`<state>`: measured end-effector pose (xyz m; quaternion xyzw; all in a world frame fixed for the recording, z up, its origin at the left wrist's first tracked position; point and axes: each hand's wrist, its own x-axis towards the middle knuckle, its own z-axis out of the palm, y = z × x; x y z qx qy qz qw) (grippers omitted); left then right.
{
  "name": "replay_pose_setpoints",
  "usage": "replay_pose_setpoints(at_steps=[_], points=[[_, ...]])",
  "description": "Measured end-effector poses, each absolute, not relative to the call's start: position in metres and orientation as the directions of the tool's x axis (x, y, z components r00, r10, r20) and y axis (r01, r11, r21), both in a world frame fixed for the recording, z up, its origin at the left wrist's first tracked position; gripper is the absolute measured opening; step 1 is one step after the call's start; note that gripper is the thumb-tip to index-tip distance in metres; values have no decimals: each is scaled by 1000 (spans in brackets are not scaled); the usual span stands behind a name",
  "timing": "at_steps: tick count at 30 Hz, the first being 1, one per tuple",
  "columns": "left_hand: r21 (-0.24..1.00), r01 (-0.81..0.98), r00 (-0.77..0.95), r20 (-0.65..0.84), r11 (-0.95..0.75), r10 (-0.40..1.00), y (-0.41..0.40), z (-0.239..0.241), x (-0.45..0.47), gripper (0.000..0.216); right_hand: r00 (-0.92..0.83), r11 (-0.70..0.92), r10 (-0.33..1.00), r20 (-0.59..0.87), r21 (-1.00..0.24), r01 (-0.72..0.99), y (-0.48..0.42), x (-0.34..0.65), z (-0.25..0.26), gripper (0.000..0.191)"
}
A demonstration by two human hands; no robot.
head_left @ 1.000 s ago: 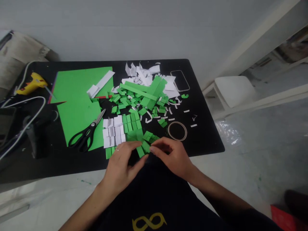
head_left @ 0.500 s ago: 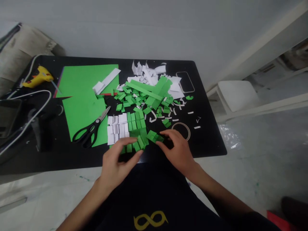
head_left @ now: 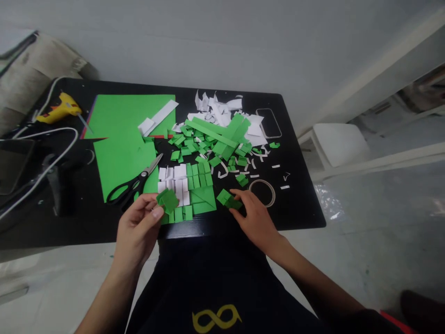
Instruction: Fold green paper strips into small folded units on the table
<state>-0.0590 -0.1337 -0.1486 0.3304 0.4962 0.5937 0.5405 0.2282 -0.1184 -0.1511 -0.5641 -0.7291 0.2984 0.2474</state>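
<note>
My left hand (head_left: 141,222) pinches a folded green paper piece (head_left: 167,200) between thumb and fingers, just above the front left of a green sheet (head_left: 205,202). Rows of folded white paper pieces (head_left: 174,173) and folded green paper pieces (head_left: 199,174) cover part of that sheet. At its right side, my right hand (head_left: 255,218) has thumb and forefinger closed on another folded green paper piece (head_left: 227,199). Black-handled scissors (head_left: 134,184) lie left of the rows, on a larger green sheet (head_left: 121,162).
A pile of green paper strips and folded pieces (head_left: 212,137) with white scraps lies behind. A yellow glue gun (head_left: 60,110) rests at the left with a white cable (head_left: 69,130). A tape ring (head_left: 262,192) and a phone-shaped frame (head_left: 269,123) are at the right.
My left hand has moved left with its green piece and turned it, uncovering the bare part of the green sheet. My right hand stays nearly in place. The view has shifted slightly.
</note>
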Motion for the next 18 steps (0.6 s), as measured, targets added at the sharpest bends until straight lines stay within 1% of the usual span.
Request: replay_pose_setpoints(at_steps=[4,7,9,11,13,15,17,18], points=[[925,-372,-205,-164,78,965,-133,-151,-59,32,-182,85,983,-21,-828,554,-116,232,-151,48],[915,-396,-215,-170,73,962,-132,-152,-58,34,-166,-23,980,-107,-897,442,-108,235,-146,35],[910,-408,-218,-171,69,961,-131,-151,-57,33,-216,-101,958,-191,-924,370,-101,236,-141,24],[905,-421,-215,-166,62,963,-130,-150,-57,30,-273,-176,927,-259,-939,295,-94,233,-136,18],[901,-431,-208,-158,55,965,-130,-149,-57,28,-293,-235,912,-288,-950,204,-90,227,-134,33],[900,-432,-207,-153,50,966,-131,-149,-57,27,-278,-290,906,-319,-947,139,-88,219,-135,55],[902,-429,-210,-150,46,966,-132,-152,-59,27,-246,-311,911,-330,-943,115,-88,212,-138,71],[905,-424,-210,-149,47,966,-133,-153,-59,27,-242,-315,912,-332,-943,109,-87,208,-139,76]])
